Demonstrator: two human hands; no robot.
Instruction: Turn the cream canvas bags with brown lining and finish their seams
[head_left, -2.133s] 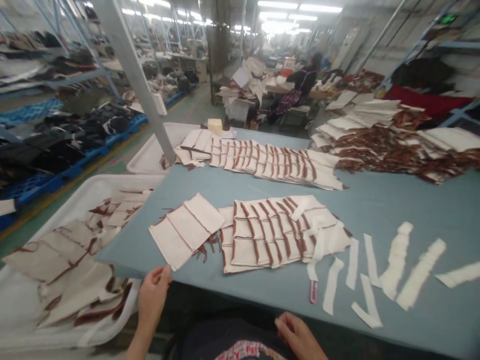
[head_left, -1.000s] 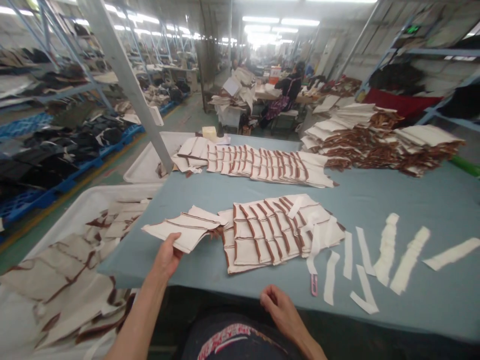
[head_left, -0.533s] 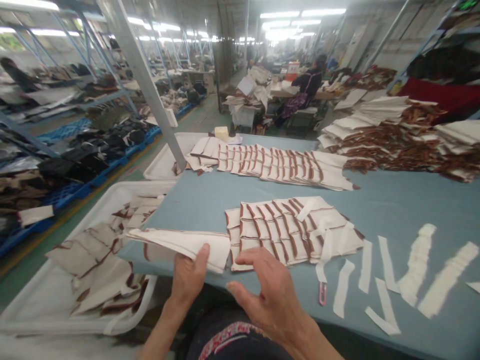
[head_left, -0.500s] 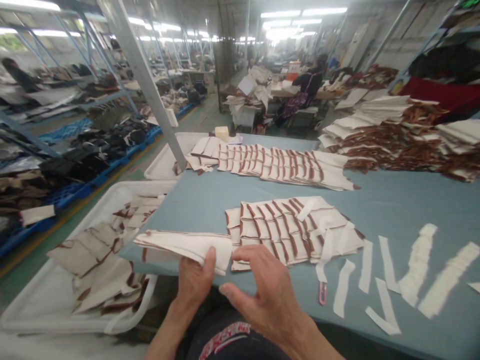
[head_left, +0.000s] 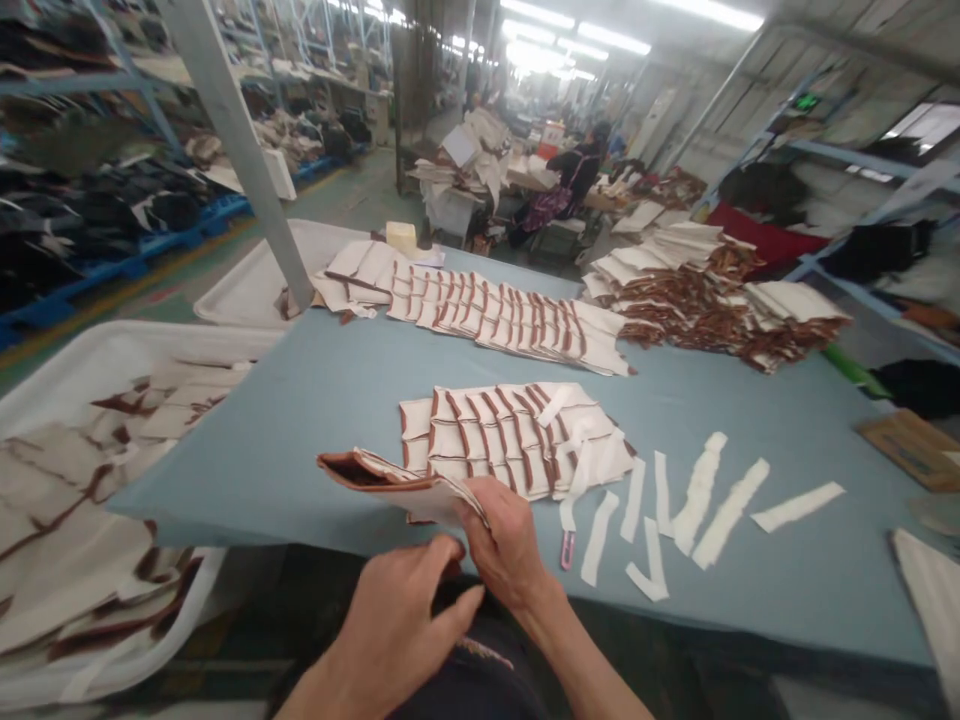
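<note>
A folded cream fabric piece with brown edging is held up over the table's front edge. Its far left end gapes, showing a brown inside. My right hand pinches the near right end between thumb and fingers. Just below and left of it, my left hand is off the fabric, its fingers bent and the thumb held apart, with nothing seen in it. Behind the held piece lies an overlapping row of similar cream pieces with brown edges. Several white strips lie on and beside that row.
A second row of pieces lies farther back on the blue-green table. Fabric is heaped at the back right. A white bin of pieces stands left, near a metal post. A pink-handled tool lies near the front edge.
The fabric piece has passed from my left hand to my right, and its far end has opened. My left hand has let go and dropped lower. The view has swung right.
</note>
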